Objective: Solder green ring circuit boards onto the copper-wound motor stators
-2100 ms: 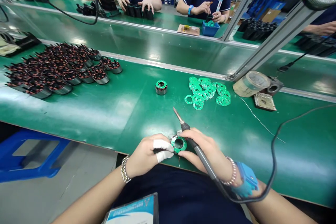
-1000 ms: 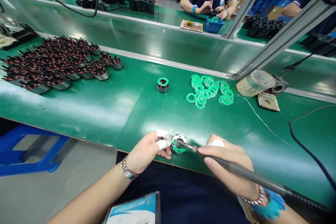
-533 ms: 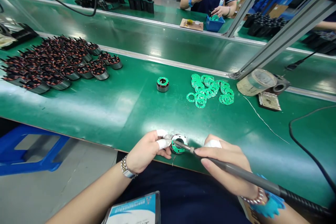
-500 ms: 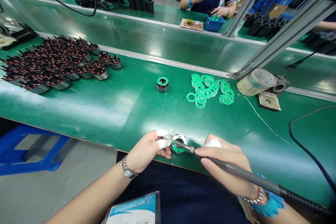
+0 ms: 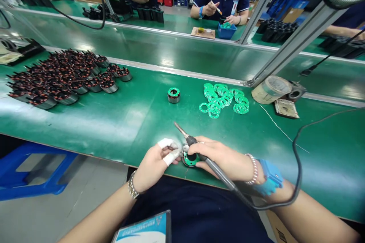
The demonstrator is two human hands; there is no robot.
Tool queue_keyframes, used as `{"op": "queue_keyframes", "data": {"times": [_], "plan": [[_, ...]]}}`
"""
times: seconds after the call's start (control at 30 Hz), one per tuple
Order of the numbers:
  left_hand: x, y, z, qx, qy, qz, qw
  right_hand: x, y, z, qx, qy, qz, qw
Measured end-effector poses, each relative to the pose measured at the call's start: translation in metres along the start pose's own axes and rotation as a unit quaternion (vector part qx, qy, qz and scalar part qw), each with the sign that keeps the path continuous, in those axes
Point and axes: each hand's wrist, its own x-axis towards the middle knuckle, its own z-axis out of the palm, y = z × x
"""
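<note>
The head camera looks down at both hands working just inside the near edge of the green counter [image 5: 114, 136]. The left hand [image 5: 154, 163] is half closed, with two fingers [image 5: 168, 152] wrapped in white tape, pressed against the side of a round motor part [image 5: 189, 158]. That part has a green ring on top and sits between the two hands, close to the counter's edge. The right hand [image 5: 225, 159] is curled around the grey handle of a soldering iron [image 5: 216, 169], whose thin tip points up and away from the part, while its lower fingers reach to the part. A blue wrist strap [image 5: 269, 174] circles the right wrist, and a black cord [image 5: 296, 152] runs from there across the counter. Farther along the counter lie a heap of copper-wound motor parts [image 5: 57, 79], one lone motor part [image 5: 173, 95], a scatter of green rings [image 5: 224, 100] and a roll of tape [image 5: 270, 89].
</note>
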Motion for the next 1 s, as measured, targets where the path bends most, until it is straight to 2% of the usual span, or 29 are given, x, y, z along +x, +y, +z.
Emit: {"op": "queue_keyframes", "data": {"times": [0.07,0.13,0.17,0.23,0.33,0.43,0.5,0.57,0.67,0.77,1.0], "plan": [[-0.005,-0.004,-0.006,0.122,-0.011,0.12,0.985,0.0,0.001,-0.001,-0.008,0.014,0.01,1.0],[-0.007,-0.006,-0.01,0.21,-0.076,0.198,0.954,-0.003,0.003,0.001,-0.014,0.035,0.013,0.999],[-0.007,-0.006,-0.01,0.234,-0.107,0.213,0.942,-0.005,0.003,0.003,-0.015,0.047,0.014,0.999],[-0.004,-0.005,-0.01,0.25,-0.133,0.217,0.934,-0.009,0.003,0.01,-0.022,0.074,0.023,0.997],[0.003,0.001,-0.007,0.205,-0.142,0.168,0.954,-0.016,-0.002,0.027,-0.049,0.135,0.061,0.988],[0.008,0.008,-0.004,0.089,-0.149,0.046,0.984,-0.02,-0.009,0.043,-0.09,0.197,0.105,0.971],[0.01,0.011,-0.003,0.013,-0.146,-0.032,0.989,-0.021,-0.013,0.048,-0.102,0.217,0.116,0.964],[0.01,0.014,-0.002,-0.035,-0.135,-0.073,0.987,-0.018,-0.014,0.048,-0.095,0.229,0.11,0.962],[0.009,0.014,-0.001,-0.065,-0.118,-0.085,0.987,-0.01,-0.013,0.045,-0.076,0.242,0.077,0.964],[0.008,0.011,0.0,-0.074,-0.109,-0.076,0.988,0.0,-0.011,0.044,-0.062,0.229,0.061,0.97],[0.003,0.007,0.001,-0.085,-0.1,-0.067,0.989,0.01,-0.014,0.052,-0.023,0.228,0.11,0.967]]}}
